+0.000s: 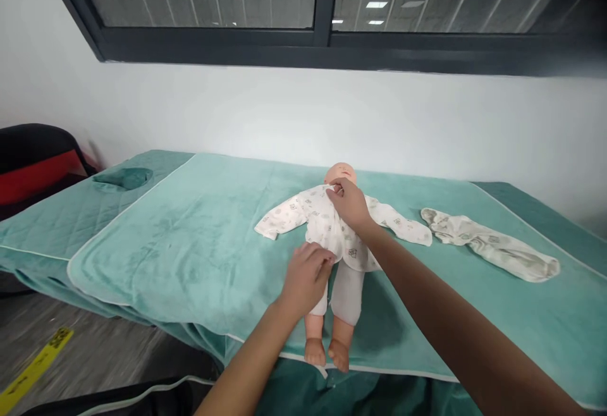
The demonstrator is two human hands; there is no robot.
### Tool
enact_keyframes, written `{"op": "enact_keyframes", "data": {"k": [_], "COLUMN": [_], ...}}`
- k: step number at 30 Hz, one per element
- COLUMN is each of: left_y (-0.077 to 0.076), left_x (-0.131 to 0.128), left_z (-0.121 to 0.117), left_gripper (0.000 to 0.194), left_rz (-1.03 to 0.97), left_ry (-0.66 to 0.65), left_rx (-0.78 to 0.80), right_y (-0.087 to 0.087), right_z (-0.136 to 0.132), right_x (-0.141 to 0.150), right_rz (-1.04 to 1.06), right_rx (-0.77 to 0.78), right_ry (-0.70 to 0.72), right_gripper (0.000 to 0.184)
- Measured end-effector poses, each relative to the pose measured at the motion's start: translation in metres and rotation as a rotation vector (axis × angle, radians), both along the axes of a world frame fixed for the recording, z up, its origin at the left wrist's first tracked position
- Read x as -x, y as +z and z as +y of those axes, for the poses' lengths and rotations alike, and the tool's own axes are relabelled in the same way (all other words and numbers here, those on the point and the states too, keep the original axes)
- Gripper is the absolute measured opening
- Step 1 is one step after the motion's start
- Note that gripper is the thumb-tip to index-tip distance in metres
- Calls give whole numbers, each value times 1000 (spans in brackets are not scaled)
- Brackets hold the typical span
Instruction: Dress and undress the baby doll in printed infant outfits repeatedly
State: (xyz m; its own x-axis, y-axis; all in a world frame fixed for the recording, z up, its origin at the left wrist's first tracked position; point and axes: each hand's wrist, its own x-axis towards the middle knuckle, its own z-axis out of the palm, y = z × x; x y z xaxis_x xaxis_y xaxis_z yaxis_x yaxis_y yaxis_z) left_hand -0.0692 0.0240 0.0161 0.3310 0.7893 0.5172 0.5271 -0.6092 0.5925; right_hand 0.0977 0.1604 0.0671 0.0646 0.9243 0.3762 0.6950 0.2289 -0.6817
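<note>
Right forearm [441, 296] and left forearm [256, 356], bare and nearest the viewer, extended over a massage bed [28, 226] with a green fleece cover [165, 232]. Baby doll [342, 335], supine, lay with its head towards the wall [265, 106] and its feet by the near edge. It wore a long-sleeved printed shirt [317, 204], sleeves spread outwards and no doll hands visible at the cuffs, over white trousers [347, 296].

The step in hand was judged to be the handling of the shirt front at neckline and hem; shifting the thin cloth further would have called for a light pinch, the doll kept flat. Right grip [351, 206], thumb and fingertips brought together, appeared to pinch the neckline just below the chin. Left grip [307, 277], fingers curled and nearly closed, met the lower hem; whether cloth was held there could not be told. The doll's torso thus lay beneath and between both grips. Patterned garment [502, 248], loosely crumpled, rested near the shirt's right-hand cuff, well apart from either grip
</note>
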Motion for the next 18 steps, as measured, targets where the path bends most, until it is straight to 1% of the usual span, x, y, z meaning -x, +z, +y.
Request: {"op": "enact_keyframes", "data": {"k": [2, 3, 5, 6, 8, 9, 11, 12, 14, 16, 18], "left_y": [-6, -10, -18, -21, -26, -27, -27, -25, -20, -13, -7], "left_x": [9, 14, 23, 25, 26, 24, 19, 17, 16, 20, 27], "left_z": [6, 9, 13, 13, 11, 10, 6, 6, 8, 16, 30], "left_gripper": [18, 19, 26, 29, 28, 27, 27, 28, 26, 26, 32], "left_rz": [-162, -207, -225, -221, -217, -217, -210, -201, -166, -79, 95], "left_ry": [38, 68, 115, 130, 133, 127, 116, 112, 114, 165, 276], "left_rx": [60, 81, 127, 161, 237, 264, 289, 292, 287, 215, 78], "right_y": [-6, -12, -30, -41, -64, -73, -85, -85, -77, -58, -37], "right_z": [-31, -50, -91, -111, -144, -155, -166, -167, -164, -162, -164], "right_x": [-8, -14, -29, -37, -50, -55, -60, -60, -55, -47, -40], "right_rz": [38, 45, -8, -31, -48, -47, -45, -53, -85, -104, -95], "right_rx": [-80, -134, -217, -218, -161, -112, -10, 25, 37, -6, -30], "right_ry": [53, 77, 47, 39, -3, -5, -5, 0, 6, 0, 46], "right_gripper": [36, 36, 32, 33, 42, 45, 41, 35, 24, 22, 22]}}
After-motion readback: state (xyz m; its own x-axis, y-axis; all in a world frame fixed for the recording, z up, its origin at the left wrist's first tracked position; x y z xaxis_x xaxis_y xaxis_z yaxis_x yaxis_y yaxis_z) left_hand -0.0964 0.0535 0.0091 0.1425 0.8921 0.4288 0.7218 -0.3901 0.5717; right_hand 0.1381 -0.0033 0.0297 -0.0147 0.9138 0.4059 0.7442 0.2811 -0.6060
